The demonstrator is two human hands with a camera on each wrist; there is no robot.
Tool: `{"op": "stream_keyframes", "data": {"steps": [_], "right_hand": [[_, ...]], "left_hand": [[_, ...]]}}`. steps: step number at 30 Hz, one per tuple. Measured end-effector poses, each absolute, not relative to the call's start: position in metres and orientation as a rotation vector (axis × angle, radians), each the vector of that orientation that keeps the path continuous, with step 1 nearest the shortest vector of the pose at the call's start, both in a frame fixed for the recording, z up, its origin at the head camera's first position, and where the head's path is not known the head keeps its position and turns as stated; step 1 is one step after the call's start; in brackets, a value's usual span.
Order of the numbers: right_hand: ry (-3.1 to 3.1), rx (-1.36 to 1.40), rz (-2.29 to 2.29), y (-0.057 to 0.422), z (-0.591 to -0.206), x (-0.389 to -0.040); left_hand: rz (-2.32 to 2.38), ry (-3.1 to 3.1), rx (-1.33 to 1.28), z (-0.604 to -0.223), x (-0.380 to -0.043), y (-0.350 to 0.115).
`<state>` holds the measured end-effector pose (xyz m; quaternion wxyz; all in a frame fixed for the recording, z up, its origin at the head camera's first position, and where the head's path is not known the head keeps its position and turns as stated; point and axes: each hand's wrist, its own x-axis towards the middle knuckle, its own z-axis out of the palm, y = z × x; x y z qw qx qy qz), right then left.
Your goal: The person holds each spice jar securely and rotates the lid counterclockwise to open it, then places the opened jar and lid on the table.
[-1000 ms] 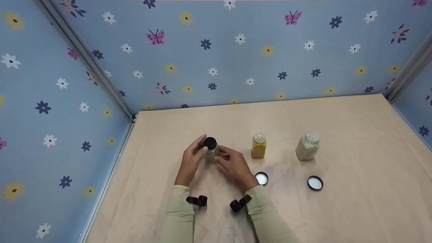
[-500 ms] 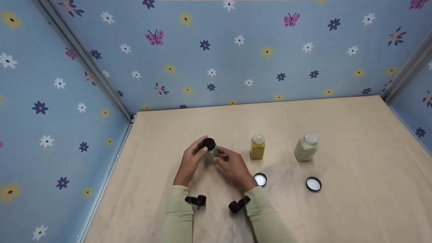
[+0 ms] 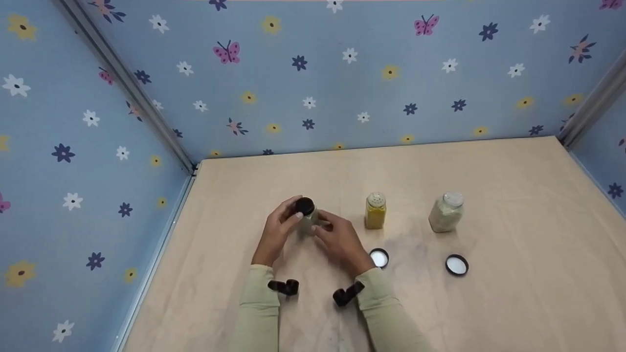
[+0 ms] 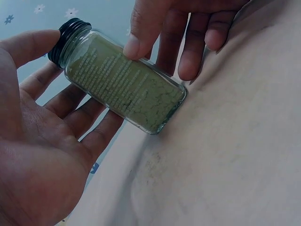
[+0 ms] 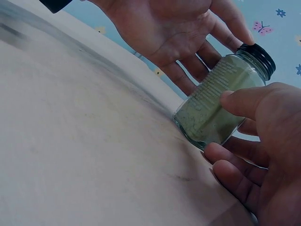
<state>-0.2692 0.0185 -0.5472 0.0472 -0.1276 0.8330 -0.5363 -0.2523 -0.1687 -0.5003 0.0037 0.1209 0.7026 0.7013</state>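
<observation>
A clear glass spice jar (image 4: 122, 84) of green powder, with printed text on its side, stands on the table between both hands. A ribbed black lid (image 3: 305, 206) sits on its neck. With thumb and forefinger my left hand (image 3: 277, 233) grips that lid, its other fingers lying along the jar's side. My right hand (image 3: 341, 239) holds the glass body, its thumb (image 5: 240, 101) on one face; in the head view it partly hides the jar.
To the right stand a yellow-filled shaker jar (image 3: 375, 215) with a perforated top and a larger jar of pale powder (image 3: 446, 215). Two black-rimmed lids lie white side up, one (image 3: 379, 258) beside the right wrist, the other (image 3: 457, 265) farther right. Flower-patterned walls (image 3: 313, 88) border the table.
</observation>
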Motion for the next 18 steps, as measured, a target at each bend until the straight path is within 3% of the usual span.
{"op": "stream_keyframes", "data": {"steps": [18], "right_hand": [[2.524,-0.412,-1.664,0.0194,-0.5477,-0.2689]], "left_hand": [[2.196,2.303,0.301,-0.5019,-0.2514,-0.1662]]}}
